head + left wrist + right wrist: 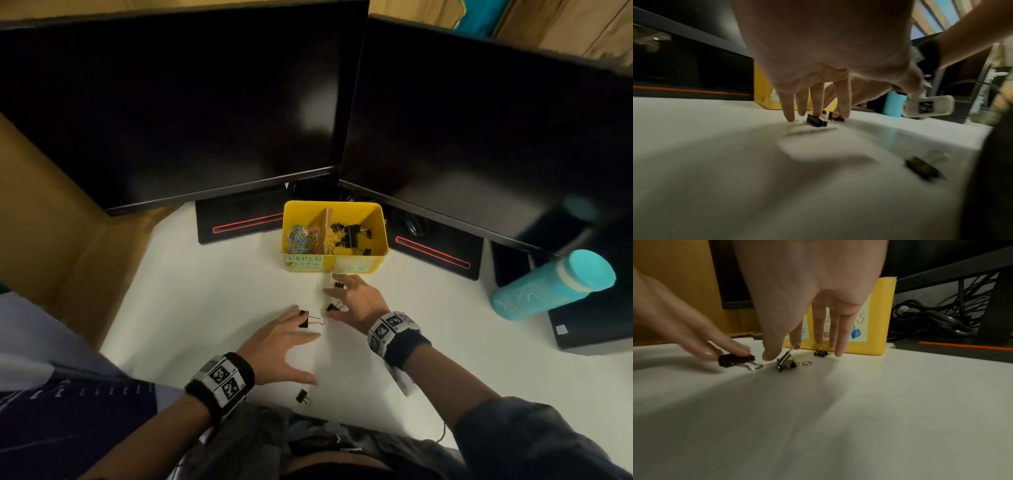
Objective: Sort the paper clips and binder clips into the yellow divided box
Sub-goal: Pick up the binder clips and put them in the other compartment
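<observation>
While four binder clips remain before yellow box (335,236) | left hand (279,346) splayed, fingertip on clip (310,319) | right hand (356,301) splayed, nothing gripped | each clip is best pinched by its body, dropped right of divider.

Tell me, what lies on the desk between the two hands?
In the head view, one binder clip lies on the white desk between the left hand and the right hand. It shows in the right wrist view too.

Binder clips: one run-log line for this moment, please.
left hand: open, fingertips on binder clip | right hand: open over two clips | near clip: loose | yellow box: part filled
</observation>
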